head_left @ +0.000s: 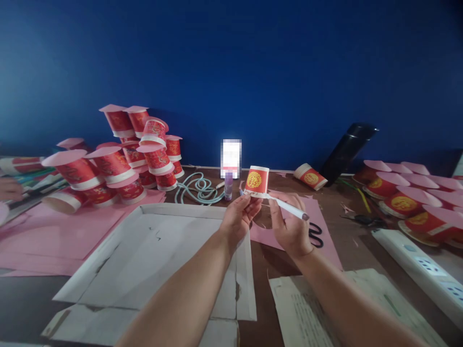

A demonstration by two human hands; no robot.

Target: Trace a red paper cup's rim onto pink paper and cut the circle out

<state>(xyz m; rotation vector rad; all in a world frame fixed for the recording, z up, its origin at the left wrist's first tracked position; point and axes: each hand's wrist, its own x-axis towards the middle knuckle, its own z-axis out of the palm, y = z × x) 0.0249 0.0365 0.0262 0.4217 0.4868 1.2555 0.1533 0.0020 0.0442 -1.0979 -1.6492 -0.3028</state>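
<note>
Bare forearms (pixel 188 284) stretch forward, one across a shallow white cardboard tray (pixel 133 255). Just beyond the tray's far right corner, the left hand (pixel 240 219) pinches the lower edge of a red-and-white paper cup (pixel 257 180) with a gold emblem; the right hand (pixel 292 231) grips a white pen (pixel 289 208), its front end at the cup's white band. Stacked red cups (pixel 112 164) topped with pink paper stand behind the tray, leftward.

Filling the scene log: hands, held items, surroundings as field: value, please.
left hand: holds red paper cup near its lower white band
right hand: holds white marker, front end at that band
left side: stacked red cups with pink tops
right side: grouped pink-topped cups, white power strip
below left forearm: white cardboard tray
back right: tilted black bottle
</note>
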